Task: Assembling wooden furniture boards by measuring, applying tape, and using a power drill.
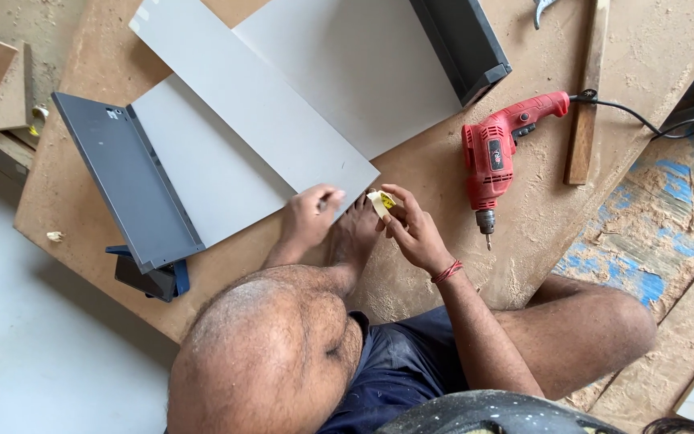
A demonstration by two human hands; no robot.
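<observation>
My left hand (308,215) rests on the near corner of a light grey panel (259,120), fingertips pinched at its edge; whether it grips anything small I cannot tell. My right hand (411,229) holds a small yellow and white object (381,201) between its fingers, just off the panel's corner. My bare foot (353,233) lies between both hands on the dusty wooden board (435,169). A dark grey panel (126,181) stands along the light panel's left edge.
A red corded power drill (496,153) lies on the board right of my hand, bit pointing toward me. A wooden strip (586,104) lies beyond it. Another dark grey panel (463,44) sits at the top. Sawdust covers the board; my knees fill the foreground.
</observation>
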